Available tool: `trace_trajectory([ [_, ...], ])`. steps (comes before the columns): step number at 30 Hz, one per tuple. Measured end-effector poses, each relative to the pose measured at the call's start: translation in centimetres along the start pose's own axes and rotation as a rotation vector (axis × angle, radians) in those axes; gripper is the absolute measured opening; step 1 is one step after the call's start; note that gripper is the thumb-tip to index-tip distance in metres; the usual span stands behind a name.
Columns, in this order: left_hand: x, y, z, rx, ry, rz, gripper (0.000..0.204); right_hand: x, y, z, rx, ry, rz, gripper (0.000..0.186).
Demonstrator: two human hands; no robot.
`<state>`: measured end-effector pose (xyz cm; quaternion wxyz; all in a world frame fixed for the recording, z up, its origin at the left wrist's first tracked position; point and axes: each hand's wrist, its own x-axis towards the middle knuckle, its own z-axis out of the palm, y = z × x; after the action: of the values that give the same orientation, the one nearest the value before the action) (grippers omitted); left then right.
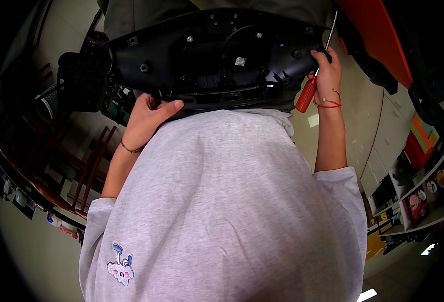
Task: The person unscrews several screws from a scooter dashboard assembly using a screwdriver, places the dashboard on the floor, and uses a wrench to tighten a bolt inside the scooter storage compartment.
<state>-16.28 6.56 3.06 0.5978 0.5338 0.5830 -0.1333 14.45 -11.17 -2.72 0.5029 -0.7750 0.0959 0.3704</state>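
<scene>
A large black moulded plastic panel [262, 65] lies across my lap, with round fastening points, a thin cable and a small white label on the side facing me. My left hand [154, 110] is closed over its near edge, left of the middle, thumb on top and fingers hidden beneath. At the panel's right end, my right hand [327, 70] is closed, thumb on the black plastic. The same hand keeps a screwdriver [307, 94] against its palm: the red handle points down toward me and the metal shaft sticks up past the fingers.
An orange-red body panel [378, 35] with black parts rises at the far right. A black box-like part [81, 83] sits left of the panel. Brown wooden furniture [81, 166] stands at the left, a laden shelf [423, 221] at the right. Pale cabinets [383, 136] line the right side.
</scene>
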Motion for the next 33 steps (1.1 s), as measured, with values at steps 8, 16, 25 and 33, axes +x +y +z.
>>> trace_trajectory([
  [8,-1.9,0.7,-5.2,-0.291,-0.439,-0.029,0.028,-0.4,-0.5,-0.9,0.062,0.011,0.046,0.045],
  [16,-1.1,5.5,-2.2,-0.624,-0.481,0.24,0.029,-4.8,-4.4,-5.4,0.275,-0.091,-0.007,0.051],
  [25,3.3,8.6,2.7,-0.531,-0.686,0.289,0.02,-12.2,-6.2,-7.5,0.16,-0.57,0.166,0.061],
  [33,5.2,9.6,4.4,-0.399,-0.679,0.321,0.023,-14.4,-8.7,-8.9,-0.069,-0.665,0.139,0.068],
])
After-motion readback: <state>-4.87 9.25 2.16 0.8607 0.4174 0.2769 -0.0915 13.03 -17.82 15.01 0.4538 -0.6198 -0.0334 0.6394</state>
